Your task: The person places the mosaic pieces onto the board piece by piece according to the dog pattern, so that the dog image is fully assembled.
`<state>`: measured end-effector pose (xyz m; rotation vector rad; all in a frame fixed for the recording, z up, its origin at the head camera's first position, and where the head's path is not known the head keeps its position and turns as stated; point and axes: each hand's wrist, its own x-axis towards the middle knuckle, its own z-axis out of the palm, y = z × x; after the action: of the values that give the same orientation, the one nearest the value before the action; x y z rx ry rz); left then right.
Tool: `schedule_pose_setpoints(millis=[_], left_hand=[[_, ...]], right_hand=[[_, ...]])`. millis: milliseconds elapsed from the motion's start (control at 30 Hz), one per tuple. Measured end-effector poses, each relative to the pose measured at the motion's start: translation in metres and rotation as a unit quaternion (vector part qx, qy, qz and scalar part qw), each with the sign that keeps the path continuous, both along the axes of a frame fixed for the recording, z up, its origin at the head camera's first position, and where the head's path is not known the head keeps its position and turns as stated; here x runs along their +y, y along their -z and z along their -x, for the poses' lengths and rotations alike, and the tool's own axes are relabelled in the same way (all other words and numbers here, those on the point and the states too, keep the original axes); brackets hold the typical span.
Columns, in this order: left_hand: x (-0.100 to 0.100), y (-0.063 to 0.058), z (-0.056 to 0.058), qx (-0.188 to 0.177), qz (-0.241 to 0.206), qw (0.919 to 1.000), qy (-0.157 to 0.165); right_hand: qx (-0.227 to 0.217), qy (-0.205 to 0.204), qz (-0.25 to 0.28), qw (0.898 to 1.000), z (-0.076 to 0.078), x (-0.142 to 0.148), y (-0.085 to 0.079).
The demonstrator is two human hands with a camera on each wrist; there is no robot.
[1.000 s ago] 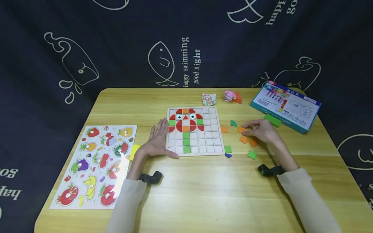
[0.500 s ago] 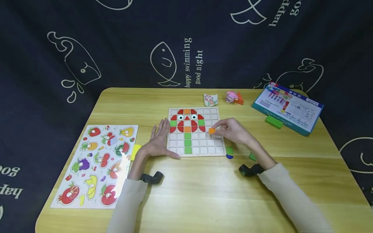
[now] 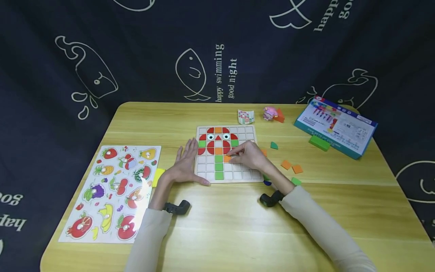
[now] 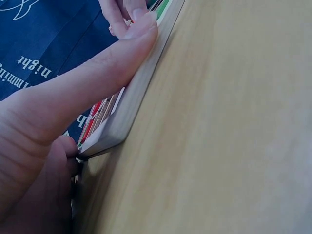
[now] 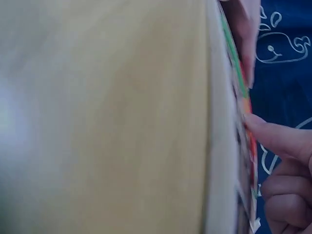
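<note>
The wooden grid board [image 3: 238, 176] lies mid-table, filled in part with red, green and orange tiles and two eye pieces. Along its left edge my left hand [image 3: 183, 166] rests with fingers spread, the thumb reaching along the front edge. In the left wrist view that thumb [image 4: 107, 68] lies along the board's rim. Over the board, my right hand [image 3: 250, 155] pinches an orange square tile [image 3: 227, 158] between thumb and fingertips, beside the column of green tiles [image 3: 219, 167]. From the right wrist view the board shows edge-on, and the tile is hard to make out.
Right of the board lie orange tiles [image 3: 297, 169], a green quarter-round [image 3: 274, 145] and a green tile [image 3: 296, 181]. A box [image 3: 336, 124] with a green block [image 3: 319, 143] stands farther right. A fruit puzzle [image 3: 112, 196] lies left. A pattern card [image 3: 246, 116] and pink figurine [image 3: 270, 113] stand behind.
My right hand has picked up an orange tile from the loose pieces and carried it left onto the board, beside the green column. The left hand has stayed at the board's edge.
</note>
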<state>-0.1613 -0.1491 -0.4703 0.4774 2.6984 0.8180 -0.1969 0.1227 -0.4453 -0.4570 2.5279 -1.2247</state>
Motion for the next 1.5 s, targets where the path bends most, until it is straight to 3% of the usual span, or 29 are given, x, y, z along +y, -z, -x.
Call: schedule_pose_setpoints(millis=[133,333,467,633,733,867,1033,1267,1500], left_hand=[[-0.001,-0.002,-0.001,0.001,-0.003,1.0,0.002],[-0.008,-0.003,-0.002,0.005,0.004,1.0,0.002],[-0.013,-0.003,-0.003,0.006,0.002,1.0,-0.005],[-0.014,0.001,-0.003,0.009,-0.001,1.0,-0.001],[-0.013,0.003,-0.002,0.009,-0.001,1.0,0.001],[-0.011,0.005,-0.002,0.004,0.001,1.0,-0.002],[-0.008,0.003,-0.002,0.005,0.001,1.0,0.003],[-0.002,0.001,-0.001,0.003,0.004,1.0,0.006],[-0.001,0.0,0.0,0.005,0.004,1.0,0.006]], right_hand=[[-0.012,-0.002,0.012,1.0,0.0,0.012,-0.006],[-0.009,0.077,-0.053,0.996,-0.001,0.075,-0.015],[-0.034,0.088,-0.068,0.993,0.008,0.091,-0.008],[-0.074,0.113,-0.063,0.989,0.016,0.088,0.001],[-0.053,0.11,-0.091,0.988,0.014,0.09,-0.001],[-0.029,0.084,-0.081,0.993,0.003,0.079,-0.009],[-0.017,0.027,-0.033,0.999,-0.006,0.038,-0.015],[-0.034,0.069,-0.022,0.997,-0.008,0.023,-0.01],[-0.058,0.066,0.007,0.996,-0.005,0.026,-0.003]])
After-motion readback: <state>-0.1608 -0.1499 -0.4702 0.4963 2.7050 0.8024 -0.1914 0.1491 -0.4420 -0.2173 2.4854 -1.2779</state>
